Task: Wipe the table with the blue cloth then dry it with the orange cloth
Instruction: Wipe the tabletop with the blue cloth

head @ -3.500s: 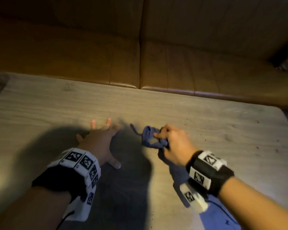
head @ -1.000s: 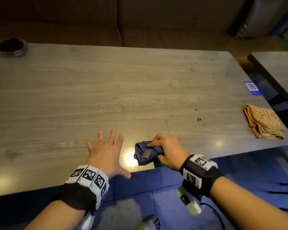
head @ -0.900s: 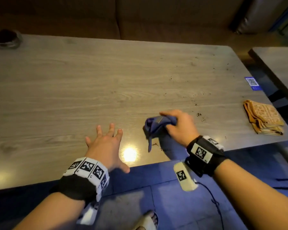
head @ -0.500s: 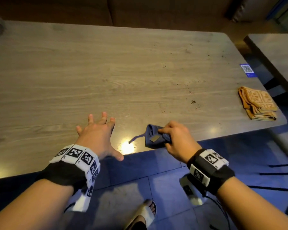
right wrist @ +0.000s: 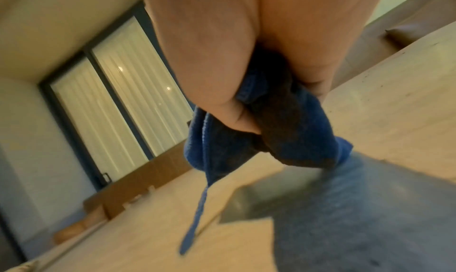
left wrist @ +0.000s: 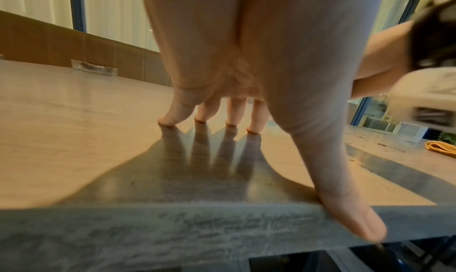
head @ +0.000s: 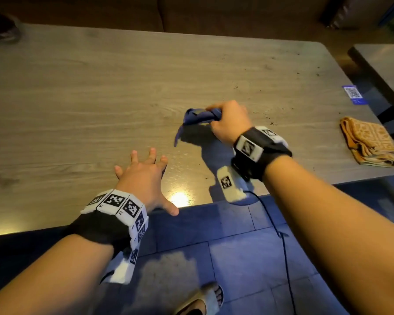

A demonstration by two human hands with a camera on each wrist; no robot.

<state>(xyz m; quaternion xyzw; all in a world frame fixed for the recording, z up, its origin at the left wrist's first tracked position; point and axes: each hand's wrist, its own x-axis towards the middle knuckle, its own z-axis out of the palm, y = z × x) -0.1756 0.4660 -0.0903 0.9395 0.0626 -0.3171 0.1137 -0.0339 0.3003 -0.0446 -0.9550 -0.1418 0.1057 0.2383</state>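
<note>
My right hand [head: 225, 120] grips the bunched blue cloth [head: 199, 115] over the wooden table [head: 100, 87], right of its middle; a loose strip of the cloth [right wrist: 195, 217] dangles. In the right wrist view the fingers curl round the blue cloth [right wrist: 271, 136]. My left hand [head: 143, 178] rests spread on the table near its front edge, fingertips [left wrist: 170, 120] on the surface and thumb over the edge. The folded orange cloth [head: 369, 142] lies at the table's right end, also seen low at the right as the orange cloth [left wrist: 441, 148].
Dark crumbs [head: 271, 122] speckle the table's right half. A blue QR sticker [head: 353, 94] sits near the right edge. A dark ashtray [head: 0, 28] stands at the far left corner. A brown sofa [head: 214, 14] runs behind; a second table [head: 387, 64] stands right.
My right hand has carried the blue cloth away from the front edge, farther onto the table and to the right. The left hand has stayed planted.
</note>
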